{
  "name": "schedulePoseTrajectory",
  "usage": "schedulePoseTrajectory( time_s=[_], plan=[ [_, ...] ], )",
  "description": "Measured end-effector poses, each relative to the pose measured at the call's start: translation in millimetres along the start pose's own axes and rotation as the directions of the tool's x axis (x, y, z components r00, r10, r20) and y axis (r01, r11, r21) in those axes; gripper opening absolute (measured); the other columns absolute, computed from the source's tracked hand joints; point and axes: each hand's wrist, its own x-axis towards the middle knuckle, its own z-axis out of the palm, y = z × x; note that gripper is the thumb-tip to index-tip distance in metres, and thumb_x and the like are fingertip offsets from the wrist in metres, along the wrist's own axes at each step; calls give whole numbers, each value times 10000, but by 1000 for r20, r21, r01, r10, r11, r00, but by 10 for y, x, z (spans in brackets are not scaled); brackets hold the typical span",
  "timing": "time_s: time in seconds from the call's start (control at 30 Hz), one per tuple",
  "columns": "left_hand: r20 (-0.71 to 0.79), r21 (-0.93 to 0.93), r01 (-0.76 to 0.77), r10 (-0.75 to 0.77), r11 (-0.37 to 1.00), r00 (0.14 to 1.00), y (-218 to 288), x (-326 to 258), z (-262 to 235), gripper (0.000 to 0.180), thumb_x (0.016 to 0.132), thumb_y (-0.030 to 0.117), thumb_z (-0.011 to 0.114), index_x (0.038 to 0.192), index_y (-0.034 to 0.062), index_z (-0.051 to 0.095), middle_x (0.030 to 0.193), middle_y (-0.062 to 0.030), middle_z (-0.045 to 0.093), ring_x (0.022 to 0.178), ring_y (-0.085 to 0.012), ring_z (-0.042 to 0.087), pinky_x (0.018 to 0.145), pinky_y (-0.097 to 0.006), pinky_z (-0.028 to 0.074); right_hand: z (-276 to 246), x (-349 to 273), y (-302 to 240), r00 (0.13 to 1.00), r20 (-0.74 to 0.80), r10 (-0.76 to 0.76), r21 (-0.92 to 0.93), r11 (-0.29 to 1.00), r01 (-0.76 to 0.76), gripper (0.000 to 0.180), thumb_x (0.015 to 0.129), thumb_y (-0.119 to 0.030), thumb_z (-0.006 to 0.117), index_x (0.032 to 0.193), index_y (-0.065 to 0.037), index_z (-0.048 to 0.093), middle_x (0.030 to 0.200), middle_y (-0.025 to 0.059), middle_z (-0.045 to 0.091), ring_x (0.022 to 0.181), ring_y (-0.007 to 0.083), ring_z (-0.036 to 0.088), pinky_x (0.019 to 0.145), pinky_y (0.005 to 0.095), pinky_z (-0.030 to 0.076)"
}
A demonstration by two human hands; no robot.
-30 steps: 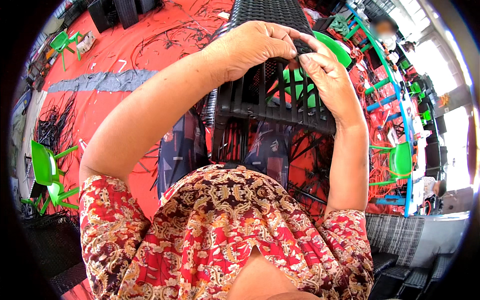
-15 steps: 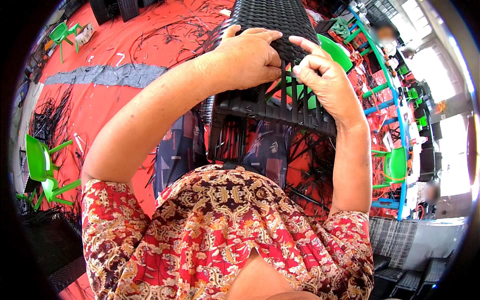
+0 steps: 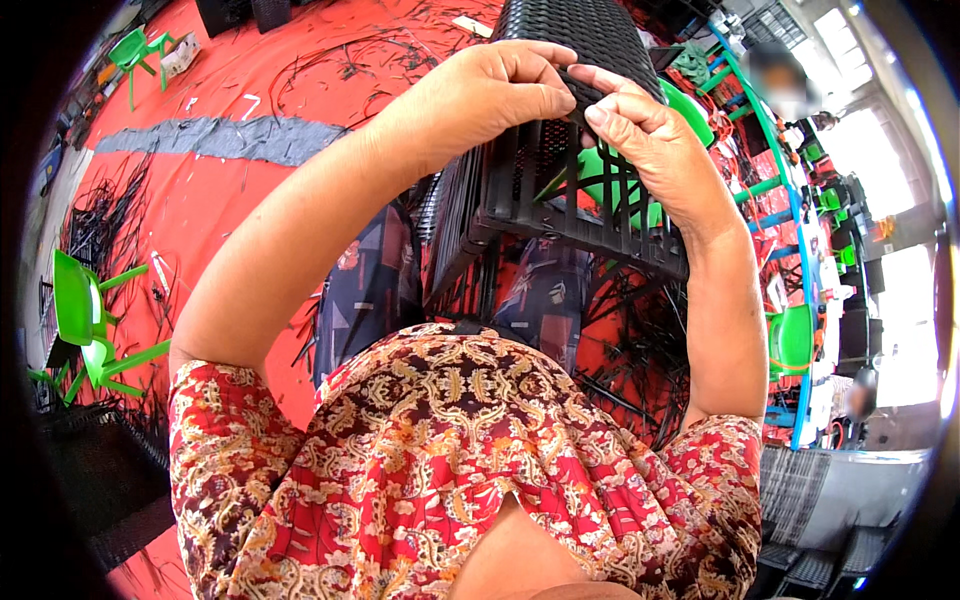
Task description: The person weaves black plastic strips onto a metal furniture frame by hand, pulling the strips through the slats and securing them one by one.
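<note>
A black woven rattan-like furniture piece (image 3: pixel 565 22) stands tilted in front of me, its upper part closely woven. Toward me, flat black strips (image 3: pixel 571 190) run loose and unwoven down to its frame bar (image 3: pixel 580 238). My left hand (image 3: pixel 505 90) is over the edge of the weave, thumb and forefinger pinched together on a black strip. Close to its right, my right hand (image 3: pixel 650 130) also pinches black strip between thumb and curled fingers. The fingertips nearly meet, and they hide most of the strip between them. My legs straddle the lower frame.
Green plastic chairs (image 3: pixel 75 300) stand on the red floor covering (image 3: pixel 230 230) at left, with another green seat (image 3: pixel 690 110) behind the weave. Black strip scraps (image 3: pixel 100 220) litter the floor. A blue-green rack (image 3: pixel 790 200) runs along the right, with people beyond it.
My hands have drawn closer together, and the left fingers have gone from spread on the weave to a pinch. The woven piece appears shifted slightly right and tilted more.
</note>
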Motion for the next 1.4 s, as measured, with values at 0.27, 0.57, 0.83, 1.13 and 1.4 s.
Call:
schedulePoseTrajectory(
  time_s=[0.27, 0.57, 0.83, 1.13, 1.4],
  plan=[
    [-4, 830, -181, 331, 528, 944, 74, -275, -66, 93, 728, 122, 677, 799, 66, 654, 1301, -158, 481, 1194, -309, 467, 985, -376, 368, 40, 3, -98, 997, -34, 62, -39, 997, -64, 272, 872, -198, 610, 685, -4, 567, 1214, 143, 540, 1127, 163, 483, 859, 273, 390],
    [239, 928, -306, 291, 212, 926, 276, -231, -109, 107, 729, 188, 615, 755, 98, 668, 1342, -157, 455, 1217, -309, 451, 1012, -446, 316, 111, 61, -153, 996, 26, 90, -209, 974, -82, 230, 867, -155, 596, 708, 9, 571, 1203, 129, 549, 780, 91, 541, 707, 235, 436],
    [114, 957, -178, 267, 229, 957, 125, -251, 4, 124, 738, 199, 611, 738, 99, 685, 1344, -184, 442, 1186, -285, 476, 978, -480, 341, 119, 72, -22, 997, 70, -41, -159, 986, 52, 249, 903, -169, 570, 730, 10, 571, 1250, 162, 508, 972, 164, 526, 818, 288, 413],
    [106, 621, -29, -48, 783, 993, 20, 20, -128, 140, 738, 162, 639, 741, 23, 662, 1114, -140, 595, 1162, -253, 514, 919, -343, 410, 127, 2, -97, 1000, -15, 4, -288, 958, -8, 212, 877, -194, 605, 769, -14, 579, 1305, 174, 471, 1078, 208, 514, 888, 323, 402],
    [-184, 519, -120, 248, 846, 951, 237, -107, -222, 181, 705, 153, 611, 646, -18, 606, 734, -194, 627, 932, -316, 632, 776, -359, 485, 234, 175, -398, 996, -50, -80, -262, 963, 64, 194, 873, -211, 632, 968, -46, 669, 1289, 142, 489, 1217, 206, 442, 992, 330, 344]
  ],
)
